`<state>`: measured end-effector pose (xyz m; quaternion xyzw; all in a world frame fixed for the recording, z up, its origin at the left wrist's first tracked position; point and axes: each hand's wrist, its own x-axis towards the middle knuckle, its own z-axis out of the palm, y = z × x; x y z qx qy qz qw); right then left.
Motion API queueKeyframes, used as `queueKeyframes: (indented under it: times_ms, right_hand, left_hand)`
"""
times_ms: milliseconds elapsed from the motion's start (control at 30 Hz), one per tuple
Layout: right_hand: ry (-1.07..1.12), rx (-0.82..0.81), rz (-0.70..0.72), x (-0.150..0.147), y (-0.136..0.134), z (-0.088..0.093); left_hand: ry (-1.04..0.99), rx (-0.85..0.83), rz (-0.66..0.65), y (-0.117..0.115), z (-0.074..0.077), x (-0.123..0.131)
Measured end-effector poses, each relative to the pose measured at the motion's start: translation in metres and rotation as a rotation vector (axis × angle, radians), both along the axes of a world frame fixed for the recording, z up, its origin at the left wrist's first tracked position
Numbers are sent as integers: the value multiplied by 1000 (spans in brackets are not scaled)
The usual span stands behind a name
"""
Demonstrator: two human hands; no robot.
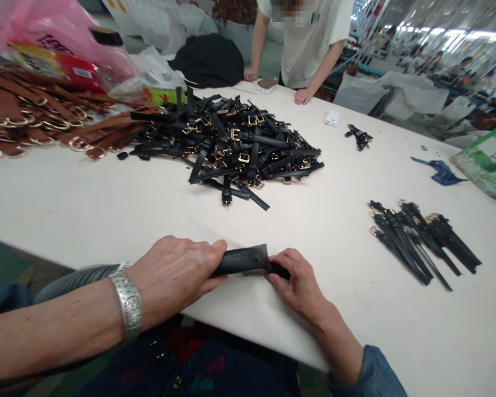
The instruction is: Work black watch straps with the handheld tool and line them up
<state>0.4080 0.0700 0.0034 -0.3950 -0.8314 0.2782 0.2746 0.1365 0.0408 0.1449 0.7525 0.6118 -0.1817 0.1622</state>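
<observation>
My left hand (182, 262), with a silver bangle at the wrist, is wrapped round a black tube nozzle (242, 260) that has a flattened, flared end. Behind that wrist runs a grey ribbed hose (72, 278); its join to the nozzle is hidden. Pinched between the thumb and fingers of my right hand (300, 281) is a short black strap (279, 271), right at the nozzle's mouth. Most of the strap is covered by my fingers. A large heap of black buckle straps (252, 149) with gold buckles lies beyond my hands on the white table (119, 204).
Brown straps (37, 110) with gold buckles are piled at left. Black straps lie in bundles (421, 237) at right, near a blue scrap (444, 172) and a green-and-white bag (490, 157). Across the table a person (314, 47) leans near a phone (267, 84).
</observation>
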Motion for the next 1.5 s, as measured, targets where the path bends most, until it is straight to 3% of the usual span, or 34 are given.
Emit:
queueKeyframes:
  times_ms: [267,467,633,800,1033,1200,1367,1500]
  right_hand:
    - [-14,61,-90,-4,-1,-1]
    - [11,36,-82,-6,-3,-2]
    - [31,7,-73,-6,-2,-3]
    - [61,-1,-51,-5,-1,-3]
    - [62,24,-42,-4,1,-1]
    - [36,31,-46,-5,1,0]
    - [28,16,-60,-6,0,1]
    - [28,14,-58,-6,-1,0]
  left_hand:
    - [-8,8,88,-5,-11,0]
    - [53,73,158,-7,-20,-37]
    - [-35,131,153,-28,-25,-60]
    - [-102,75,12,-44,-29,-47]
    - [10,9,23,-10,-16,-14]
    - [59,72,121,-1,-23,-31]
    - [38,73,176,-23,-26,-60]
    - [0,2,144,-39,-27,-57]
